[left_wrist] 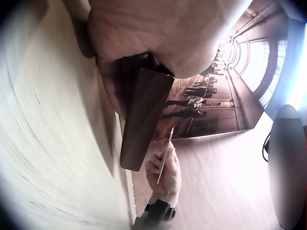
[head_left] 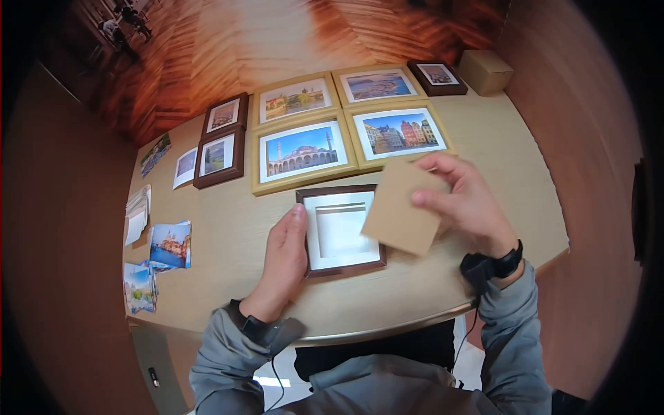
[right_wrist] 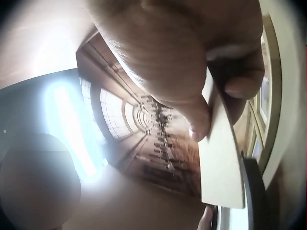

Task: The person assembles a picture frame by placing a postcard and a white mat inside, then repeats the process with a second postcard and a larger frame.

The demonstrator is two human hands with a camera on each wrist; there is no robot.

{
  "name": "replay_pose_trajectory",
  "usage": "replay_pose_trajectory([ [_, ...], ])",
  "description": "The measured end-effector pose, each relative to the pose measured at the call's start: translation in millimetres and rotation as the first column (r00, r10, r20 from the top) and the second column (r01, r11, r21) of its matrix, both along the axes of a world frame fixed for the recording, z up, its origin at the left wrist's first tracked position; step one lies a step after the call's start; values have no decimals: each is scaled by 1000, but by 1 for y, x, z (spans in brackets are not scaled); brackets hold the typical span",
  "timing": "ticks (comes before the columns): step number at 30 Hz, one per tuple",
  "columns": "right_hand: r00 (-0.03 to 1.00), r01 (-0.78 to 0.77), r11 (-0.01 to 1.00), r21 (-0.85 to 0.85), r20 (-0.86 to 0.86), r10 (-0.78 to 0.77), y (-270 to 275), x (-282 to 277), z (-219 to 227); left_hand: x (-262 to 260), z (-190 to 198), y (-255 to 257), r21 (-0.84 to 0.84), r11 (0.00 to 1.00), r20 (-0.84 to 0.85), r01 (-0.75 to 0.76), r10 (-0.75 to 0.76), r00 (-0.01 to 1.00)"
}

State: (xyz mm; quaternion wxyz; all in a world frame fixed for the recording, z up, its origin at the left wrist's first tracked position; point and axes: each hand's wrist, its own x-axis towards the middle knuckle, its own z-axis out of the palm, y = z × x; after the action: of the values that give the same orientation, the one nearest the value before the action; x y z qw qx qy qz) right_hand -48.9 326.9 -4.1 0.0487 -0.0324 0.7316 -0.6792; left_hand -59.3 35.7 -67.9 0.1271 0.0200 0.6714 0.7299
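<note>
"Tan board (head_left: pixel 402 220), first note: where is it?"

"In the right hand (head_left: pixel 472 199), pinched near one side, thumb on the upward face. From the head view it overlaps the right rim of the dark frame (head_left: pixel 346 268); contact, I can't tell."

"Left hand (head_left: pixel 282 249)?"

"Curled round the frame's left side, thumb along the rim. Hands apart, the opening between them."

"Risks?"

"My judgement: with one side pinched, the board could swing or slip if that hold slackens, nicking the rim or scuffing the white border (head_left: pixel 339 200). A weak left grip might let the frame skid on the counter (head_left: pixel 228 242)."

"Materials?"

"Board flat, matt, thin-edged, square-cornered. Frame wood-like, deep-sided, its border stepping round a pale recess. Counter pale, faintly grained."

"Farther out?"

"Four broad yellow frames (head_left: pixel 304 178) just beyond both hands; flat photo prints (head_left: pixel 171 243) left of the left; a plain brown box (head_left: pixel 487 75) well beyond the right."
</note>
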Motion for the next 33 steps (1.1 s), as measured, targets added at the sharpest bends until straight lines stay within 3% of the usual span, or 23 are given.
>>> replay_pose_trajectory([
  [5,989,-149,979,137,33,146,-25,-4,-8,0,-2,2,26,1000,-35,16,-16,999],
  [7,995,-30,998,59,-90,35,-31,0,-12,1,-1,1,-2,1000,-43,21,-21,999],
  [8,995,-40,997,61,-89,45,-36,3,-12,1,-1,1,0,1000,-42,10,-10,999],
  [10,917,229,967,-114,-308,-254,-49,9,-8,1,0,0,-64,998,-32,21,-23,999],
  [11,919,222,968,-115,-308,-247,-50,10,-9,1,-1,-1,-64,998,-32,13,-15,999],
  [13,672,251,929,271,-740,34,-47,10,-10,-1,-2,0,42,999,38,17,-18,999],
  [14,548,264,888,377,-816,184,-48,7,-5,-2,-2,0,40,999,35,13,-14,999],
  [15,545,262,890,374,-818,183,-51,6,-6,-3,-2,1,69,998,38,7,-9,999],
  [17,408,349,799,490,-847,341,-60,5,-11,-3,0,2,95,995,40,-1,-3,999],
  [18,371,383,788,483,-861,347,-64,3,-16,-1,4,3,101,995,62,-18,12,998],
  [23,378,372,745,554,-823,424,-70,6,-23,-2,10,2,129,991,99,-23,10,995],
  [25,372,356,733,580,-808,458,-72,7,-23,-3,12,3,289,957,147,-1,-43,988],
  [33,411,321,725,609,-779,473,-75,9,-24,-2,18,5,283,959,152,20,-65,986],
])
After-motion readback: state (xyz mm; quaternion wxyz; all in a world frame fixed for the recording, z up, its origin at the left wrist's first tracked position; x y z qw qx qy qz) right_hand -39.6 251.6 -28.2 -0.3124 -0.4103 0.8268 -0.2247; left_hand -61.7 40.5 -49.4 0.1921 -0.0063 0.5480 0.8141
